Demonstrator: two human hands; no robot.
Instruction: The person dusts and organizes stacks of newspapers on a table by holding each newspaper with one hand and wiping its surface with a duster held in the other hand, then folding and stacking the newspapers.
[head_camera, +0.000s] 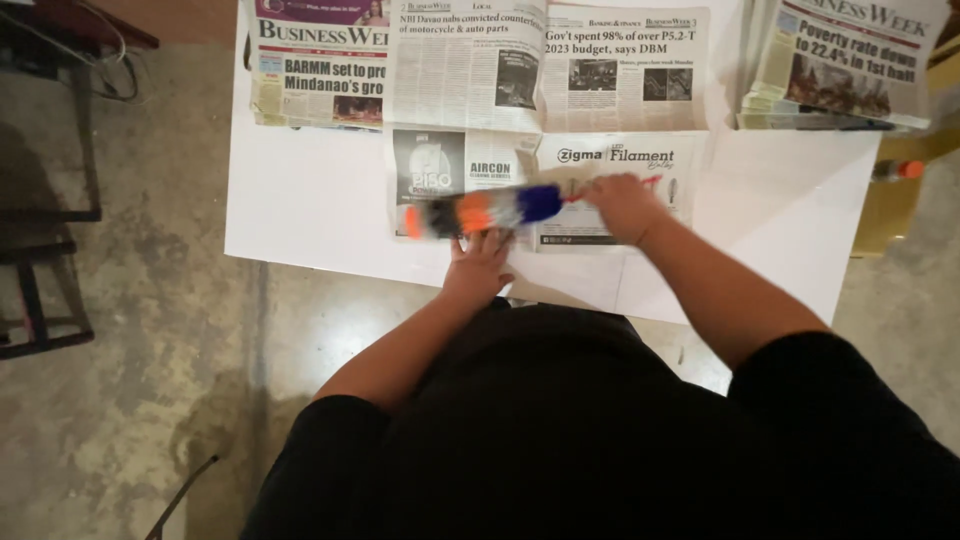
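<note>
A white table (300, 200) carries an open newspaper sheet (470, 80) spread across its middle. My right hand (625, 205) is closed on the end of a long blurred object with orange, white and blue bands (480, 212), held level just above the sheet. My left hand (480, 262) rests flat near the table's front edge, fingers spread, just under that object. Motion blur hides what the object is.
A folded newspaper (315, 65) lies at the back left and a stack of newspapers (840, 65) at the back right. A bottle with an orange cap (898, 170) lies beyond the right edge. Dark metal furniture (45, 200) stands on the concrete floor at left.
</note>
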